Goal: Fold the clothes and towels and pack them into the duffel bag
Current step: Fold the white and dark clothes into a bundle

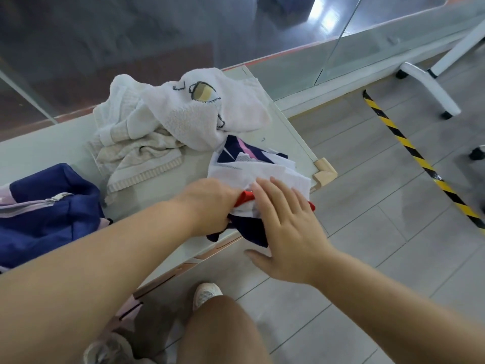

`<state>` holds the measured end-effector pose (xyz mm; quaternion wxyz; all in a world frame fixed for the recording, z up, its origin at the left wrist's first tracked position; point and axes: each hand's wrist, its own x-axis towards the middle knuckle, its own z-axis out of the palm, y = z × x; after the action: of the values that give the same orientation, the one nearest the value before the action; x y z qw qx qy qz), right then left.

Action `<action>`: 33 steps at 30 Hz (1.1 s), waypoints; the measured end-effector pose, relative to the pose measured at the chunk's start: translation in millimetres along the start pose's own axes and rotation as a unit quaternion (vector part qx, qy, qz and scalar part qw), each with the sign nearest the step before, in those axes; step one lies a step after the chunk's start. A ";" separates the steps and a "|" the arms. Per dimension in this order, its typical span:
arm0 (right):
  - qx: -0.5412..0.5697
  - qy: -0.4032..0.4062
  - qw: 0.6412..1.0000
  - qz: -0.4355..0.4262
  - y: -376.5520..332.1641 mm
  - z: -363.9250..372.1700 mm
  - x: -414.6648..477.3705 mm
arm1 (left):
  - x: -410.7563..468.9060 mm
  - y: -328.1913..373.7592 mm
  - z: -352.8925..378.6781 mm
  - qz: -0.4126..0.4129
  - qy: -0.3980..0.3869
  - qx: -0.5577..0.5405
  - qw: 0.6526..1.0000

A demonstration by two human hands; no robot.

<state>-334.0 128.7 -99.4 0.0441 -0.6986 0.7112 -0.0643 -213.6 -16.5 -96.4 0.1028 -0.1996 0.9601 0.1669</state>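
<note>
- The bag (pixel 44 203), navy with a pale zip, sat at the tabletop's (pixel 47 151) left edge, mouth slack and seemingly open; nothing packed showed inside it.
- Toward the far edge, in the middle, lay an unfolded heap: a cream knit (pixel 131 151) beneath a white towel (pixel 199 114) with an embroidered motif.
- The left hand (pixel 210 206) reached across to the near right corner, its fingers buried in the garment (pixel 262 172), a white, navy and red piece; it looked to be gripping a fold, though the fingertips were hidden.
- The right hand (pixel 286 222) lay flat and spread, palm down, pressing the garment's near part where it overhung the near edge.
- The step in hand seemed to be folding this first garment; the knit and towel were not yet touched.
- The next move would probably call for drawing the overhanging part back onto the tabletop, flattening the fold, then carrying the bundle left to the bag.
</note>
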 end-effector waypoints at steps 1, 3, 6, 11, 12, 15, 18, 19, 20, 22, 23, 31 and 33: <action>-0.026 -0.012 1.000 0.005 -3.3 4.1 0.3 | 0.3 3.2 -3.7 -0.005 -0.020 -0.017 1.000; -0.047 -0.020 0.999 0.019 -4.0 9.9 6.6 | -0.1 4.1 -7.4 -0.015 -0.061 -0.072 0.995; -0.004 -0.023 1.000 0.001 7.5 9.5 22.3 | -3.3 -3.7 -12.6 -0.058 -0.120 -0.143 0.981; 0.111 -0.154 0.982 0.016 29.1 -9.9 56.5 | -6.9 -5.8 -20.9 -0.089 -0.095 -0.173 0.976; 0.129 -0.175 0.976 0.033 32.4 -11.7 61.9 | -8.4 -3.0 -21.5 -0.075 -0.086 -0.168 0.979; 0.155 -0.211 0.964 0.057 36.9 -12.3 73.6 | -10.8 1.7 -21.6 -0.063 -0.076 -0.159 0.982; 0.124 -0.235 0.963 0.049 40.6 -6.8 77.5 | 0.5 -9.5 -16.5 -0.104 -0.097 -0.111 0.984; 0.117 -0.231 0.965 0.047 42.7 -5.0 77.8 | 6.4 -14.5 -16.6 -0.099 -0.111 -0.130 0.980; 0.124 -0.227 0.964 0.058 45.9 -2.5 79.0 | 12.4 -19.6 -18.2 -0.090 -0.129 -0.168 0.973; 0.158 -0.236 0.953 0.103 53.4 1.1 84.9 | 22.4 -30.6 -23.5 -0.077 -0.166 -0.244 0.952; 0.174 -0.255 0.943 0.126 56.6 2.5 89.2 | 26.9 -35.7 -26.1 -0.077 -0.182 -0.264 0.944; 0.202 -0.359 0.897 0.159 62.8 -0.6 115.5 | 42.8 -49.2 -27.8 -0.128 -0.170 -0.268 0.940; 0.177 -0.346 0.910 0.146 60.4 -1.7 113.0 | 41.3 -47.5 -25.0 -0.134 -0.141 -0.179 0.965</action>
<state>-396.3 16.8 -103.9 0.4193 -0.5459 0.7226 0.0631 -234.1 -81.0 -97.6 0.2211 -0.3157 0.8551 0.3469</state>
